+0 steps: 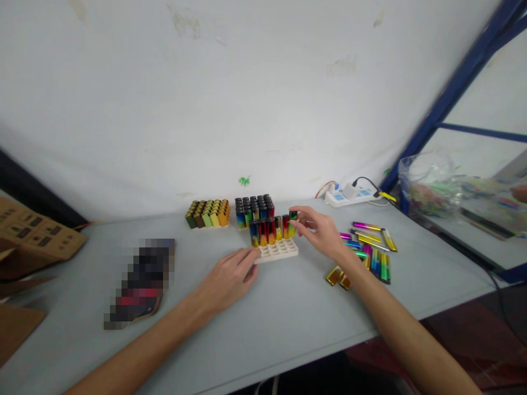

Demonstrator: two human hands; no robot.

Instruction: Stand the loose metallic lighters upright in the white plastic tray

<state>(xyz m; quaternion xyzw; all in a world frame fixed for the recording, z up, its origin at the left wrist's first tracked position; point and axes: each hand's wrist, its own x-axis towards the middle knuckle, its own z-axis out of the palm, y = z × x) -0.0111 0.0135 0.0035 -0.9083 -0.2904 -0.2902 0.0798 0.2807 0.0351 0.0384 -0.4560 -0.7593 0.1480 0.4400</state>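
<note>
A white tray (284, 251) with square slots lies in the middle of the table. Shiny lighters (270, 230) in red, blue and yellow stand upright along its back. My right hand (319, 230) pinches a green-yellow lighter (292, 226) at the right end of that row; whether it sits fully in its slot I cannot tell. My left hand (234, 274) holds the tray's front left corner, fingers on the edge and thumb low. To the right, partly behind my right forearm, loose metallic lighters (375, 262) lie in a scattered pile.
Behind the tray stand a block of dark-topped lighters (254, 207) and a block of gold-topped ones (208, 213). A power strip (353, 193) with plugs lies by the wall. A pixelated dark object (142, 282) and a cardboard box (37, 236) are left; a plastic bag (430, 186) is right.
</note>
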